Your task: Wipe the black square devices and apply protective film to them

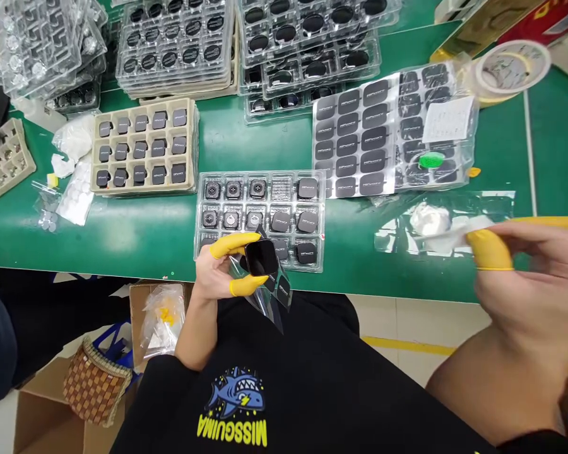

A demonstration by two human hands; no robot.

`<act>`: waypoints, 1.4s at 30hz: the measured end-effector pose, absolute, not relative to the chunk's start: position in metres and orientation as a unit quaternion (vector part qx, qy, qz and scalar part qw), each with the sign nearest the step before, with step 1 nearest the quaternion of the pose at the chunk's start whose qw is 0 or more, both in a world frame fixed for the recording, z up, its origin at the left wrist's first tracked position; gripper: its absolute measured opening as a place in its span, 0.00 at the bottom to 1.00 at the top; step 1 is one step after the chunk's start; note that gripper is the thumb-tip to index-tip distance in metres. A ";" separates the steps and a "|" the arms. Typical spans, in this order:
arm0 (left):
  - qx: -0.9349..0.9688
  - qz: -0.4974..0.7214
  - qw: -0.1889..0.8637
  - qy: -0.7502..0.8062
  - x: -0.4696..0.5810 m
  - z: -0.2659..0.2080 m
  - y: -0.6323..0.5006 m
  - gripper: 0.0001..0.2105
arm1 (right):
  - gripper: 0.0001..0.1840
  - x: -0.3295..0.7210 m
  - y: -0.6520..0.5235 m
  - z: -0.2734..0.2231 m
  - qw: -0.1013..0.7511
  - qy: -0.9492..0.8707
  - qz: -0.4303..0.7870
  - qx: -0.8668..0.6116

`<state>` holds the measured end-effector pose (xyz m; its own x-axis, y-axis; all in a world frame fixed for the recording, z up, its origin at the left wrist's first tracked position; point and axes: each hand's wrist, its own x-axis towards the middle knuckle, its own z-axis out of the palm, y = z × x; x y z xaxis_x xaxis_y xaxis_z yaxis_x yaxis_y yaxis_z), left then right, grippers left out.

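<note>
My left hand [215, 271], with yellow finger cots on thumb and finger, pinches a square black smartwatch case [261, 257] by its edges, dark glass facing up. A strip of clear film [284, 291] with dark printed labels hangs beneath it; whether the hand also grips the film is unclear. Just behind is a clear plastic tray [322, 208] of watch cases, some topped with dark labels, with one pocket at the back bare. Off to the right, my right hand [534, 271], also in yellow finger cots, pinches a white wipe [457, 234] above a clear bag.
A beige tray [195, 148] of labelled square pieces stands at left. Label sheets [355, 135] lie at right, near a tape roll [511, 69]. Stacked trays [175, 38] line the back. White cotton [430, 219] rests on the clear bag. A cardboard box [139, 315] sits below the edge.
</note>
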<state>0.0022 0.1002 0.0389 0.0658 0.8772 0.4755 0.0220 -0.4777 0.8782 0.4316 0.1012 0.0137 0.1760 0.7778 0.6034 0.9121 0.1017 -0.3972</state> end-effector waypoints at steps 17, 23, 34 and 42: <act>0.665 0.495 0.419 0.371 0.010 0.032 0.099 0.30 | 0.08 0.238 0.133 0.073 0.394 -0.880 0.030 -0.264; 0.631 0.528 0.407 0.396 0.007 0.034 0.097 0.27 | 0.07 0.269 0.156 0.039 0.363 -0.847 0.046 -0.385; 0.615 0.544 0.400 0.407 0.007 0.035 0.101 0.26 | 0.13 0.342 0.117 0.025 0.467 -0.714 0.132 -0.504; 0.604 0.553 0.396 0.414 0.007 0.034 0.100 0.28 | 0.07 0.301 0.104 0.010 0.524 -0.583 0.432 -0.446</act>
<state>0.0071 0.1001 0.0342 0.0450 0.9393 0.3401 0.0627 -0.3424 0.9375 0.3008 0.1039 0.0099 -0.0542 0.9726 0.2261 0.0674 0.2295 -0.9710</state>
